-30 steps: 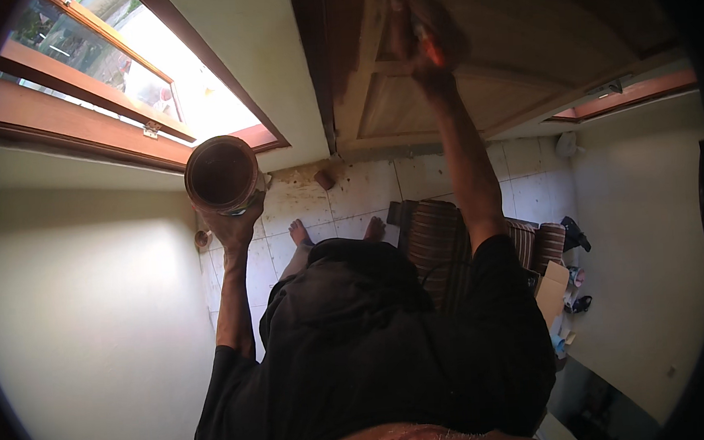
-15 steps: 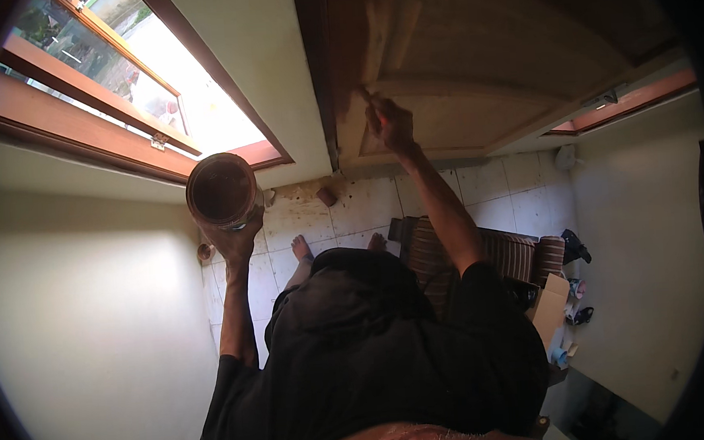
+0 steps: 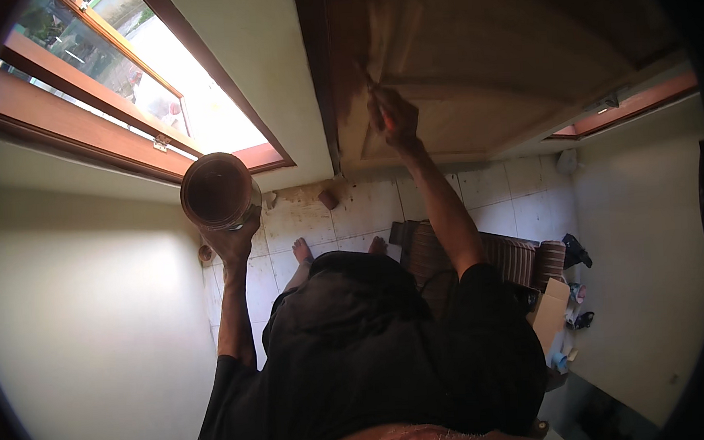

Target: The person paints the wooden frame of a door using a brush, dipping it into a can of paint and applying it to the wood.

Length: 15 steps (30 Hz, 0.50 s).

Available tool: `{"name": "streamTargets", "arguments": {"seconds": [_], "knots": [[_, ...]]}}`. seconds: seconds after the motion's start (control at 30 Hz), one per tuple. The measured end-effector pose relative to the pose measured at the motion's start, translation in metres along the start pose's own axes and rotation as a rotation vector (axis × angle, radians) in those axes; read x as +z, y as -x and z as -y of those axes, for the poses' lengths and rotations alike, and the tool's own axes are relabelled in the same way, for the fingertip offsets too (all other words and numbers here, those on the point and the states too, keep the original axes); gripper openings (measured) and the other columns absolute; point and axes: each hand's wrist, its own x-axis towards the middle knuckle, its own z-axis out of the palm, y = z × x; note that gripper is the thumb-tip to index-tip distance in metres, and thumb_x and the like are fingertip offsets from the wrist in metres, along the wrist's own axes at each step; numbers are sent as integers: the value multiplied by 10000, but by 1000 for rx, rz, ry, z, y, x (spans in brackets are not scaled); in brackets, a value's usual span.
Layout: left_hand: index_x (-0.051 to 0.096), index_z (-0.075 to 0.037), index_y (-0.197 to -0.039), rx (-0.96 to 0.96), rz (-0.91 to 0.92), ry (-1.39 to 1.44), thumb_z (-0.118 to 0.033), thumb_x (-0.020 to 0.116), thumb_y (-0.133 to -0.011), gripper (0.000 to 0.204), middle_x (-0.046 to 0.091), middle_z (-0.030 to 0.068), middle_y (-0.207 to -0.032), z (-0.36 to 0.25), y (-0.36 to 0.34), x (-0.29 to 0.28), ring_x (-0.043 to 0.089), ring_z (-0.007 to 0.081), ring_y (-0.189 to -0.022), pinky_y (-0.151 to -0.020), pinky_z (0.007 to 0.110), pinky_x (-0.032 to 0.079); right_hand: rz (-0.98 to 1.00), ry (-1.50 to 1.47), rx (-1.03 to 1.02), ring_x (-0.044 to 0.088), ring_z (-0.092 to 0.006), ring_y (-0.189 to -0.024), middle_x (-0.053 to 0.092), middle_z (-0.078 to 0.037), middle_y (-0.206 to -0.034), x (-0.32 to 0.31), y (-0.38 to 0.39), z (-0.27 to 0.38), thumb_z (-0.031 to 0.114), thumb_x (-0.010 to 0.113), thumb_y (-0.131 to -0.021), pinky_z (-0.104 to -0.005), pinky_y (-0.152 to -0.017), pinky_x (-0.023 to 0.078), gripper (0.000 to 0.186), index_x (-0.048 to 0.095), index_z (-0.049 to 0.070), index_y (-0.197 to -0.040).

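Brush (image 3: 369, 80) and right hand (image 3: 395, 119) were up at the wooden door (image 3: 471, 59), close to its left edge and above its lower left corner. The right fingers were curled round the handle, where a spot of orange-red showed, and the brush's tip pointed up and leftward, at a dark brown band along that edge. Shade lay over the tip, so whether it touched the wood could not be told for sure. Right of the band, the door's panels were a paler tan.

The left hand (image 3: 232, 242) grasped a round, open can (image 3: 216, 192) from its near side, fingers wrapped about the lower wall. The can's mouth faced up toward the head, and its inside was reddish brown. It was held out in front of the lower edge of the window frame (image 3: 271, 155), well apart from the brush.

Below, the white tiled floor (image 3: 359, 210) bore brown stains along the edge nearest the door, and a small reddish-brown block (image 3: 328, 199) lay near that edge. Two bare feet (image 3: 302, 250) stood farther back. A small brown round thing (image 3: 206, 253) was at the floor's left edge, beside the wall. Striped cushions (image 3: 515, 254) sat on the right, near an opened cardboard box (image 3: 549, 313).
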Motion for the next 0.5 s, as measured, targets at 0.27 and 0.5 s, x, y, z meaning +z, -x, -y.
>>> {"name": "streamTargets", "arguments": {"seconds": [0.27,0.5], "knots": [[348,7,-1347,-10,12,4,-226,894,-551,993,536,145,-1188,23,3,-3,563,252,-1065,-938,391,450,4,173,-46,623,-163,-564,599,-65,-702,2,-31,19,78,645,-883,-267,-524,533,136,645,52,-1016],[294,-15,-1399,2,-26,26,-247,899,-540,1076,463,157,-1284,37,3,0,501,261,-1168,-993,403,407,-446,149,-498,659,-115,-666,695,-68,-827,-42,-185,88,41,658,-877,-246,-542,521,129,688,39,-1002]]}}
